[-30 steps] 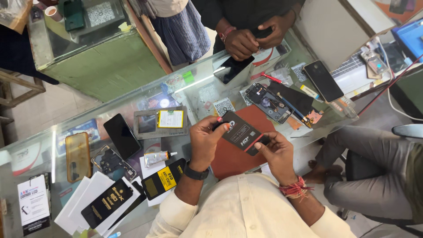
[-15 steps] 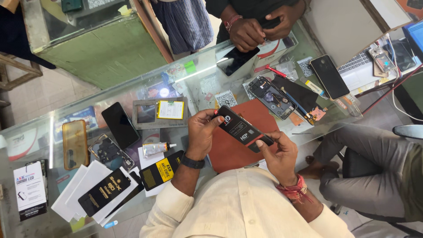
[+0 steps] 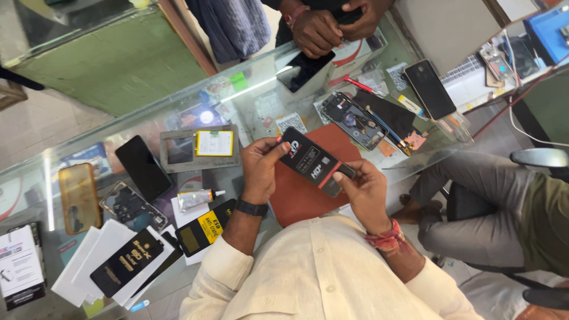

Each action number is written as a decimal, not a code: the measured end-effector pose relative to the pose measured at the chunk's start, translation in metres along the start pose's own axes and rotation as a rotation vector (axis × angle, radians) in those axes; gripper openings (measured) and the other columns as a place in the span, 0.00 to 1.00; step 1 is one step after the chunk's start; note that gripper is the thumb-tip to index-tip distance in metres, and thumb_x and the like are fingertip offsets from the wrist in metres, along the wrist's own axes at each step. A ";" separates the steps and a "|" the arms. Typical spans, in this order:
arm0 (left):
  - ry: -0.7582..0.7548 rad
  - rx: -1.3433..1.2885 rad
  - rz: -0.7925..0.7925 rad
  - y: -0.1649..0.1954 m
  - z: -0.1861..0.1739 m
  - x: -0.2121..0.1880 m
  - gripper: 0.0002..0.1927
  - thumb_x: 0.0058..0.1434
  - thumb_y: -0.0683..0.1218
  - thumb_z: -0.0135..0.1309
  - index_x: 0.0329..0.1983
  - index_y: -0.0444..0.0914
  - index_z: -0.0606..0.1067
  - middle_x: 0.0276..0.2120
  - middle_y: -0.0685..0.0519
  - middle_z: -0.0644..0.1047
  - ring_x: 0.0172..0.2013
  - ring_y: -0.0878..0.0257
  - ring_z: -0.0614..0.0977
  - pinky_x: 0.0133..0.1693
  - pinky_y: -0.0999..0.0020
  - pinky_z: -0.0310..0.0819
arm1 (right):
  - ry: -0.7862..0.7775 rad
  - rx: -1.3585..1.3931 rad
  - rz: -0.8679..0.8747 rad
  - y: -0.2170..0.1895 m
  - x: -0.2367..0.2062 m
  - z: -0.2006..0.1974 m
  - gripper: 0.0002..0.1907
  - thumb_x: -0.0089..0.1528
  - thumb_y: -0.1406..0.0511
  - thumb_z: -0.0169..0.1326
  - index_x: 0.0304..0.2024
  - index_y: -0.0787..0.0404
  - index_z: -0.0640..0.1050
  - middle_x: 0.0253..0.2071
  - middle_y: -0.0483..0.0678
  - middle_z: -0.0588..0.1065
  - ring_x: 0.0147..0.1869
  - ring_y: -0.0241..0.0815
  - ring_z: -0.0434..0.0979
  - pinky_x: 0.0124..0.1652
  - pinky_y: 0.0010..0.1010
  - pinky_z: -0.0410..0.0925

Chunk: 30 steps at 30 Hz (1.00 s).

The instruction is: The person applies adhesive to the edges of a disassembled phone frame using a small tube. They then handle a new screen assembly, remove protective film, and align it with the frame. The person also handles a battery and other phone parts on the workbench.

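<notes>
Both my hands hold a flat black packet [image 3: 313, 161] with a red stripe above a reddish-brown mat [image 3: 302, 195] on the glass counter. My left hand [image 3: 261, 166], with a black watch at the wrist, grips the packet's far upper end. My right hand [image 3: 363, 189], with a red thread band at the wrist, grips its near lower end. The packet is tilted, its long side running from upper left to lower right.
An opened phone body [image 3: 354, 120], dark phones [image 3: 429, 89] [image 3: 142, 167], a glue tube [image 3: 197, 199], an orange case [image 3: 77, 197] and black and white packets [image 3: 125, 261] lie on the glass counter [image 3: 249, 106]. Another person's hands [image 3: 326, 24] hold a phone across the counter. A seated person [image 3: 504, 207] is at my right.
The packet has turned in my hands and now lies more lengthwise. My head view has shifted slightly, so the counter sits lower in the picture.
</notes>
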<state>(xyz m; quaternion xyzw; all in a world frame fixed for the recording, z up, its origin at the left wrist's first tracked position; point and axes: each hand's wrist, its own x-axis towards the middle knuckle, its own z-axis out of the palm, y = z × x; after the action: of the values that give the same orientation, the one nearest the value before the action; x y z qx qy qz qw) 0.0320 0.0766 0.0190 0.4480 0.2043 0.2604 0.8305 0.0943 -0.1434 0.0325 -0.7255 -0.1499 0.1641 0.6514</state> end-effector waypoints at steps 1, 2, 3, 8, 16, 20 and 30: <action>0.016 0.025 -0.008 0.000 0.000 0.001 0.05 0.59 0.32 0.62 0.38 0.27 0.80 0.34 0.48 0.83 0.34 0.67 0.83 0.41 0.73 0.78 | -0.006 0.040 0.040 0.000 0.002 0.001 0.10 0.61 0.70 0.62 0.43 0.69 0.78 0.29 0.47 0.79 0.29 0.29 0.77 0.29 0.20 0.69; 0.033 0.051 -0.018 0.000 0.000 0.001 0.04 0.59 0.32 0.62 0.37 0.27 0.80 0.33 0.48 0.83 0.33 0.67 0.82 0.41 0.74 0.77 | -0.012 0.080 0.082 0.000 0.003 0.002 0.10 0.61 0.70 0.62 0.43 0.69 0.78 0.30 0.46 0.80 0.29 0.29 0.77 0.29 0.19 0.69; 0.046 0.064 -0.029 0.000 0.001 0.001 0.04 0.59 0.32 0.62 0.36 0.27 0.80 0.33 0.48 0.83 0.33 0.67 0.82 0.40 0.74 0.77 | -0.018 0.122 0.125 0.000 0.004 0.002 0.10 0.61 0.70 0.62 0.43 0.69 0.78 0.31 0.45 0.80 0.29 0.28 0.77 0.29 0.19 0.69; 0.094 0.122 -0.036 -0.004 0.003 0.004 0.03 0.57 0.32 0.63 0.34 0.28 0.80 0.31 0.50 0.82 0.31 0.68 0.81 0.37 0.75 0.76 | -0.054 0.272 0.240 0.001 0.007 0.001 0.11 0.62 0.68 0.62 0.42 0.70 0.78 0.31 0.46 0.80 0.29 0.29 0.77 0.29 0.19 0.68; 0.133 0.240 -0.156 0.001 0.008 0.006 0.04 0.55 0.34 0.65 0.30 0.28 0.80 0.27 0.51 0.81 0.26 0.69 0.78 0.30 0.76 0.72 | -0.051 0.333 0.356 -0.001 0.009 0.001 0.11 0.62 0.69 0.62 0.43 0.72 0.78 0.31 0.47 0.80 0.27 0.29 0.75 0.28 0.18 0.67; 0.108 0.330 -0.212 0.007 0.010 0.005 0.04 0.55 0.36 0.64 0.31 0.30 0.80 0.25 0.52 0.81 0.23 0.70 0.79 0.25 0.76 0.72 | -0.051 0.377 0.372 -0.001 0.009 0.001 0.12 0.62 0.70 0.62 0.44 0.72 0.78 0.32 0.47 0.80 0.27 0.28 0.75 0.28 0.18 0.68; 0.071 0.242 -0.127 0.001 0.010 0.002 0.04 0.55 0.33 0.63 0.33 0.28 0.80 0.28 0.50 0.82 0.26 0.69 0.81 0.28 0.76 0.75 | -0.038 0.317 0.357 0.003 0.008 0.000 0.11 0.62 0.70 0.63 0.43 0.72 0.78 0.32 0.47 0.80 0.27 0.29 0.74 0.27 0.18 0.68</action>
<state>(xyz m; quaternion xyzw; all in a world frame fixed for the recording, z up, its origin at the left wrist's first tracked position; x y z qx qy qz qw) 0.0391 0.0724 0.0248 0.5214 0.2915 0.1967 0.7775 0.1019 -0.1405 0.0293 -0.6257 -0.0036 0.3119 0.7150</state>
